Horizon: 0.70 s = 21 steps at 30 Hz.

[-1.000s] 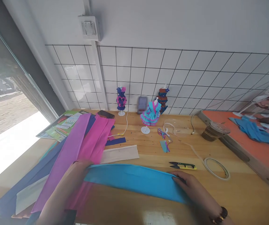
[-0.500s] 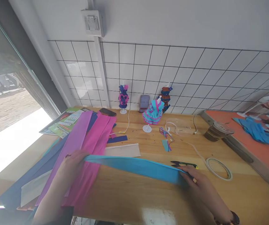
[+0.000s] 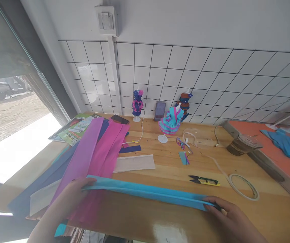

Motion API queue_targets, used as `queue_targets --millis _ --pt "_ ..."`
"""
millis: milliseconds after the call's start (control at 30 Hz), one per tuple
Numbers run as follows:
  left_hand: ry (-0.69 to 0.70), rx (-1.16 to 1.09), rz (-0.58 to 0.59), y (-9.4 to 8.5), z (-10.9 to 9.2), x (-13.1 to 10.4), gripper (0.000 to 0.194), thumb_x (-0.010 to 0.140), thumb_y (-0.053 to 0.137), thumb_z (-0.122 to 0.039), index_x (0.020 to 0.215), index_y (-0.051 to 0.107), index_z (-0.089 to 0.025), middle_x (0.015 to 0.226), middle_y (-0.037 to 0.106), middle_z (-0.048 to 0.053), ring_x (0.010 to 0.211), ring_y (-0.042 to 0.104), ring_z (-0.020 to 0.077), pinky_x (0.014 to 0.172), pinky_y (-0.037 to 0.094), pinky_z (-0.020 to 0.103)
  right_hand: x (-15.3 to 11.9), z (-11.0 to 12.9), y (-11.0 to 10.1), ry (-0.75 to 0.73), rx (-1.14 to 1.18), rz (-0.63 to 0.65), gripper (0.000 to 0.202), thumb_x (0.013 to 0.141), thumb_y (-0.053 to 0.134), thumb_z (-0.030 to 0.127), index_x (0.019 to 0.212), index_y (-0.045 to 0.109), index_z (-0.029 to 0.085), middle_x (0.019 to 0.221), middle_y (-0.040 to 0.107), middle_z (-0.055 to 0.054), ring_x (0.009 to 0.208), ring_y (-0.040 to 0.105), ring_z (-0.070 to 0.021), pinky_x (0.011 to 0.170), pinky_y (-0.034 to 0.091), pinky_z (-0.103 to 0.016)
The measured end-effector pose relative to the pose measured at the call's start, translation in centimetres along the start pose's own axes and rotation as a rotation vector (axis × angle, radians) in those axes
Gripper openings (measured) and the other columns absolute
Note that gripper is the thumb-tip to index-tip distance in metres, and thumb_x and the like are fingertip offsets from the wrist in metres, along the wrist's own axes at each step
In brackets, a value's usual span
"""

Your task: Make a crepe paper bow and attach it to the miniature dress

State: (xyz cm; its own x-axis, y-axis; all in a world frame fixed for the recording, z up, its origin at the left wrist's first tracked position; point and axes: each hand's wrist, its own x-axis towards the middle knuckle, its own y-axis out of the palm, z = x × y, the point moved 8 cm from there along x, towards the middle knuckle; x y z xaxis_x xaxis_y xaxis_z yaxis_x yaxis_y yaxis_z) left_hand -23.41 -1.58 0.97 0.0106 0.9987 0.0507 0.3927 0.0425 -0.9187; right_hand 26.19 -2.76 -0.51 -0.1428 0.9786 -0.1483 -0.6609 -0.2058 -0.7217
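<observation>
A long blue strip of crepe paper (image 3: 145,192) stretches between my two hands above the front of the table, folded lengthwise. My left hand (image 3: 80,187) grips its left end, over the pink crepe paper (image 3: 107,145). At the other end, my right hand (image 3: 222,209) pinches the strip between thumb and fingers. Yellow-handled thread snips (image 3: 204,180) lie just behind my right hand. Beyond the strip stands a small dress form in a turquoise and pink ruffled dress (image 3: 171,121).
Purple crepe paper (image 3: 84,152) lies with other sheets at left. A white strip (image 3: 135,163), a tape roll (image 3: 244,186) and a lidded cup (image 3: 243,145) are on the table (image 3: 165,168). Two more dressed forms, one in navy and pink (image 3: 137,104), stand by the tiled wall.
Both hands have moved slightly lower and toward me. The blue strip now shows a lengthwise fold, and the snips are fully uncovered. The view has shifted a little.
</observation>
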Motion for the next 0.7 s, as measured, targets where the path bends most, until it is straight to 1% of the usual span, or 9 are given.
queue_targets --millis 100,133,267,333,400,467,567,633,700 --pt "-0.083 -0.131 0.144 0.6 0.4 0.2 0.037 0.076 0.035 -0.018 0.102 0.060 -0.025 0.091 0.069 0.001 0.071 0.065 0.0166 0.046 0.046 0.020 0.1 -0.2 0.3 0.032 0.019 0.033 0.033 0.076 0.049 0.047 0.093 0.067 0.025 0.102 0.066 -0.002 0.094 0.061 -0.0246 0.081 0.051 -0.031" --pt "-0.083 -0.149 0.149 0.6 0.4 0.4 0.036 0.077 0.037 -0.022 0.105 0.059 -0.024 0.089 0.069 0.002 0.071 0.065 0.0171 0.047 0.047 0.021 0.3 -0.3 0.3 0.038 0.002 0.022 0.034 0.076 0.049 0.047 0.094 0.067 0.025 0.102 0.066 -0.002 0.095 0.061 -0.0240 0.082 0.050 -0.031" --pt "-0.048 -0.086 0.065 0.1 0.3 1.5 0.040 0.077 0.044 -0.038 0.113 0.052 -0.022 0.087 0.069 0.004 0.078 0.064 0.0208 0.061 0.049 0.026 0.9 -0.9 0.0 0.004 -0.134 -0.085 0.034 0.074 0.052 0.044 0.097 0.065 0.023 0.104 0.064 -0.005 0.099 0.058 -0.0244 0.087 0.047 -0.035" --pt "-0.058 -0.003 0.033 0.1 0.3 1.9 0.040 0.078 0.045 -0.039 0.113 0.052 -0.020 0.093 0.067 0.007 0.082 0.063 0.0228 0.064 0.048 0.029 1.1 -1.1 0.0 -0.026 -0.190 -0.124 0.037 0.072 0.054 0.043 0.101 0.063 0.022 0.111 0.060 -0.006 0.103 0.055 -0.0246 0.091 0.044 -0.036" --pt "-0.034 0.092 -0.008 0.1 -0.4 2.2 0.037 0.078 0.045 -0.034 0.112 0.052 -0.020 0.099 0.065 0.009 0.087 0.062 0.0243 0.069 0.047 0.032 1.3 -1.3 0.2 -0.041 -0.221 -0.116 0.038 0.073 0.053 0.040 0.106 0.060 0.021 0.115 0.058 -0.007 0.105 0.054 -0.0238 0.093 0.042 -0.036" --pt "0.038 0.199 -0.068 -0.1 -2.2 2.4 0.034 0.078 0.045 -0.026 0.111 0.052 -0.021 0.102 0.063 0.009 0.095 0.058 0.0262 0.073 0.044 0.035 1.4 -1.3 0.6 -0.046 -0.238 -0.079 0.036 0.076 0.050 0.038 0.106 0.060 0.021 0.112 0.059 -0.007 0.103 0.055 -0.0231 0.092 0.043 -0.035" --pt "0.206 0.244 -0.107 0.4 -6.8 2.3 0.033 0.076 0.046 -0.016 0.107 0.054 -0.021 0.108 0.059 0.010 0.103 0.052 0.0271 0.081 0.040 0.039 1.5 -0.8 1.0 -0.056 -0.254 -0.021 0.029 0.077 0.048 0.037 0.097 0.063 0.022 0.102 0.062 -0.006 0.096 0.058 -0.0222 0.087 0.046 -0.033" --pt "0.367 0.162 -0.023 1.9 -10.7 1.9 0.036 0.076 0.048 -0.014 0.111 0.051 -0.021 0.110 0.058 0.008 0.106 0.050 0.0237 0.084 0.039 0.036 1.5 -0.1 1.2 -0.081 -0.254 0.015 0.025 0.080 0.046 0.037 0.089 0.064 0.022 0.095 0.063 -0.006 0.090 0.060 -0.0209 0.083 0.048 -0.031" --pt "0.468 0.086 0.064 3.4 -14.2 1.5 0.034 0.074 0.055 -0.021 0.108 0.052 -0.021 0.108 0.059 0.006 0.106 0.048 0.0233 0.088 0.038 0.036 1.4 0.6 1.1 -0.126 -0.253 0.005 0.024 0.082 0.044 0.038 0.082 0.062 0.022 0.090 0.063 -0.005 0.086 0.060 -0.0197 0.078 0.049 -0.030"
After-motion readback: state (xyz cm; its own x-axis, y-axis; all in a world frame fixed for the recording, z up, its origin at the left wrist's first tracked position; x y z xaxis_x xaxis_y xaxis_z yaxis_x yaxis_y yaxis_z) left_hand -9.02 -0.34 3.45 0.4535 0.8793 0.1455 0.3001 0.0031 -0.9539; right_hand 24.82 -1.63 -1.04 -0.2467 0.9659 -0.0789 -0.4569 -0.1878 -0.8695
